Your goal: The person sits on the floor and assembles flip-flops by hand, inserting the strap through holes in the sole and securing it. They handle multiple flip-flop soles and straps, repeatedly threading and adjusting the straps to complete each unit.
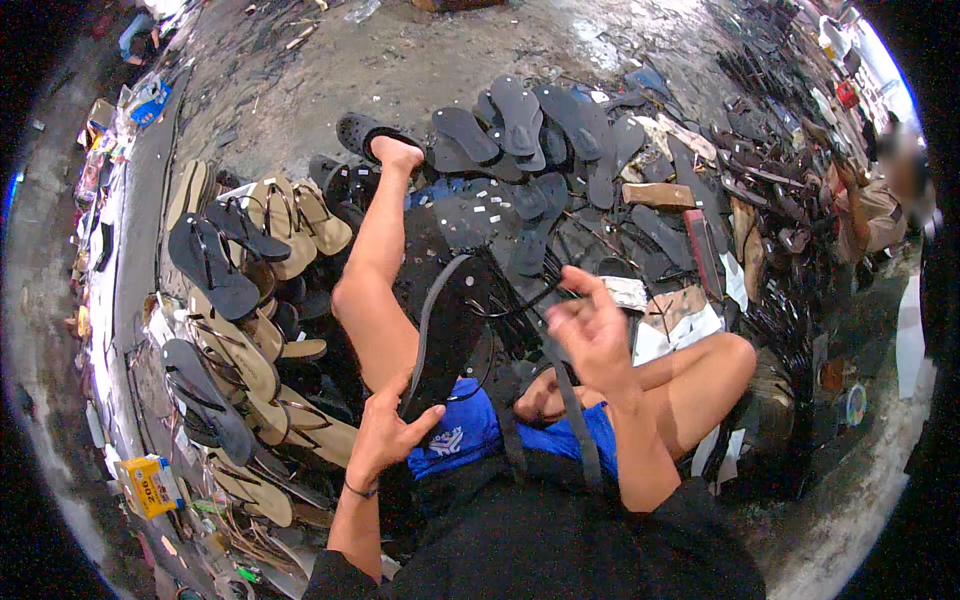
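My left hand grips the near end of a black flip-flop sole, which stands tilted on edge above my lap. The thumb lies along one side and the fingers go behind it. A thin black strap loops out from the sole's face toward the right. Beside that loop is my right hand, raised with its fingers half bent. Motion smears its thumb side, so whether the fingers pinch the strap is unclear.
Beige and black flip-flops are heaped on the left, near a yellow box. Black soles lie ahead. Dark straps pile up at the right, close to a wooden block. My bent legs frame the work.
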### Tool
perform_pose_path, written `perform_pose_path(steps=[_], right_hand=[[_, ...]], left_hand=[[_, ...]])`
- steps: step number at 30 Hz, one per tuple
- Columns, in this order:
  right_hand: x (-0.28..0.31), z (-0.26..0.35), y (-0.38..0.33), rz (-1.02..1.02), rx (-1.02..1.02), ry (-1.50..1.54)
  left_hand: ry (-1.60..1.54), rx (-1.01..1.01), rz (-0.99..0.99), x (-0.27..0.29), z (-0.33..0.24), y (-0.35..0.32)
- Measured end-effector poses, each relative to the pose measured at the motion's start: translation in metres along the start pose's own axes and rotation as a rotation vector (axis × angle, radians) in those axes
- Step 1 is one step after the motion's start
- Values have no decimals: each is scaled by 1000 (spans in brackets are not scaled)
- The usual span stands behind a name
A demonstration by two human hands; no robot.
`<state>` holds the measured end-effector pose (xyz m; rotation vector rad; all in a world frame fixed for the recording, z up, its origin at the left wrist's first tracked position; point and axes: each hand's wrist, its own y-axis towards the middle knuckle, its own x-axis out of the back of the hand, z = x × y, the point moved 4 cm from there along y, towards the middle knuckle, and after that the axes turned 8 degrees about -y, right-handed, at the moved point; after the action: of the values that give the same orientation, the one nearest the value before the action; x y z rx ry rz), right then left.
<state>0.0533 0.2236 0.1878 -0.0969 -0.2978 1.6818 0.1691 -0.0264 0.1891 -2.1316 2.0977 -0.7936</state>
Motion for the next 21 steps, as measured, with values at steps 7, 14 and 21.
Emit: perform_pose_path(steps=[7,14,21], right_hand=[[-18,-21,0,-153,30,378],[15,-52,19,-105,-238,960],[-31,-17,-24,166,259,-390]], left_hand=[[135,-199,-3,-10,-8,0],[-204,-117,-309,21,7,-10],[-642,139,-630,2,22,-13]])
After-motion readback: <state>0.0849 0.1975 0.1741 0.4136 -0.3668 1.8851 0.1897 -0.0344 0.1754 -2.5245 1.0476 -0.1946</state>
